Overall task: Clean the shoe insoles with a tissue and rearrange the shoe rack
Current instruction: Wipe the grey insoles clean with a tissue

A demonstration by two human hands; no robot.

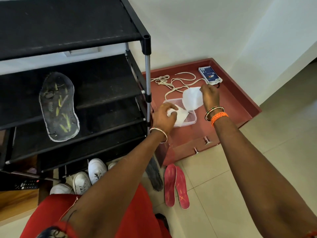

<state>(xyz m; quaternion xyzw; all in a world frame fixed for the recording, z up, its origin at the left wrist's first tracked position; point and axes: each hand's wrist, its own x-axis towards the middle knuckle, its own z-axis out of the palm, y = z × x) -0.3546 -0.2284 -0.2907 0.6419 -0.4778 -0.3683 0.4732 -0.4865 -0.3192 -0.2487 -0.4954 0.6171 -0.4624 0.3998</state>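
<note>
Left hand (pixel 163 115) grips a crumpled tissue (pixel 178 115), right hand (pixel 210 96) pinches another tissue (pixel 191 98); red insoles (pixel 176 186) below them await wiping.

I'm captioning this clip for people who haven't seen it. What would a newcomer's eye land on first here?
First, the two hands over the clear plastic box in the red drawer: the right hand lifts a white tissue, and the left hand grips another tissue. Next, the dark insole lying on the black shoe rack. Then the pair of red insoles on the floor tiles.
</note>
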